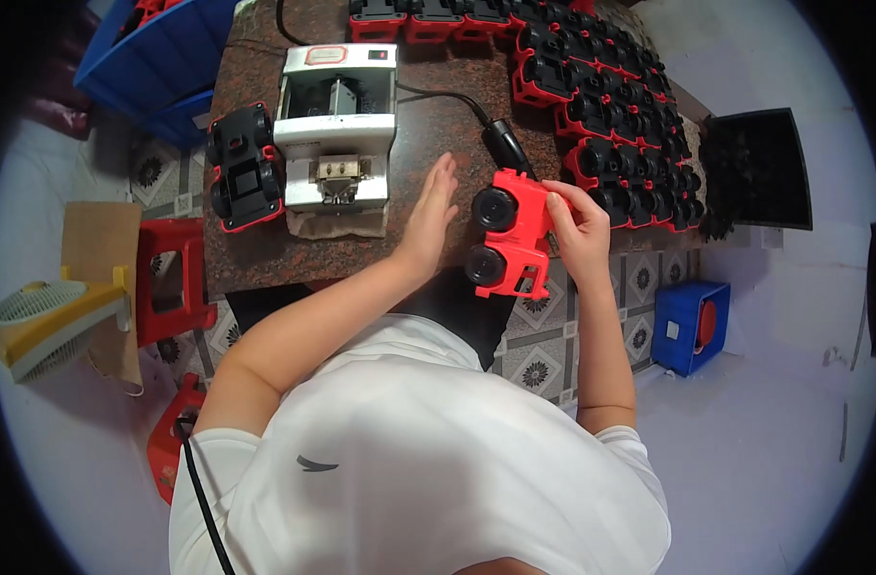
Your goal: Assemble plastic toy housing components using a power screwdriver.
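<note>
A red plastic toy car body with two black wheels (522,225) is held up over the near edge of the dark speckled stone surface (433,129), between the person's hands. It is turned side-on, wheels to the left, with a cut-out window at its near end. The right hand (581,230) has its grip pinched on the car's right side, thumb uppermost. The left hand (428,225) holds nothing — fingers straight, a narrow gap between them and the car.

Beyond the near edge, on the patterned tile floor at right, a blue plastic bin (675,331) contains a round red piece (708,321). Room to move runs between the white-and-silver metal machine (337,129) and the rows of black-and-red toy chassis (620,125), though a black handheld tool on a cable (503,144) lies within it. One more black-and-red chassis (244,172) sits left of the machine.

Farther off, a black open-topped container (787,182) holds dark pieces, too dim to make out — and a large blue plastic crate (155,57) at far left holds red parts.
</note>
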A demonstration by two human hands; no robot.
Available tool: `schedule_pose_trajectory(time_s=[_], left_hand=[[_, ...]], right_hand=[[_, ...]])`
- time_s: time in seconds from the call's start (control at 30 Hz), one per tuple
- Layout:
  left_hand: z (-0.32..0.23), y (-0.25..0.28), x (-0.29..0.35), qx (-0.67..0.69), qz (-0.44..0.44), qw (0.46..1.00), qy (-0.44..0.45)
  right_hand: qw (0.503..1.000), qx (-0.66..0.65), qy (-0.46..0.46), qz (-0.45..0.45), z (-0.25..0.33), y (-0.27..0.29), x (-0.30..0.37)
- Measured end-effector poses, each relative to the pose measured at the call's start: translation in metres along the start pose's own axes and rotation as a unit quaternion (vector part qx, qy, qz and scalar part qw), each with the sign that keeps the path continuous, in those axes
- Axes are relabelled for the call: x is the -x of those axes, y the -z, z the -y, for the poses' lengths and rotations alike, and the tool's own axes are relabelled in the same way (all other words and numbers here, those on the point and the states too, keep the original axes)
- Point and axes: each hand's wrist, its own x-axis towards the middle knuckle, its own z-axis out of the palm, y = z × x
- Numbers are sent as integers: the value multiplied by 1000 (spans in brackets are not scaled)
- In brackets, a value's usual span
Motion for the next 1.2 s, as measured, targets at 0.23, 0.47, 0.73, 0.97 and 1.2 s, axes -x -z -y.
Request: schedule_pose_trajectory(time_s=[0.23,0.47,0.73,0.97,1.2], left_hand=[[5,-7,-16,141,100,983,60],[-57,-16,20,-45,164,985,13],[-35,2,27,-232,67,968,-67],[-34,12,13,117,196,933,277],[-24,24,-3,-31,102,971,214]], right_hand=[[992,112,26,52,4,-9,-15],[931,-349,-93,61,-38,9,-20],[808,-550,-209,32,-42,-30,-6],[758,-591,-271,62,-20,-53,10],[919,-340,-201,10,-67,-41,-23]])
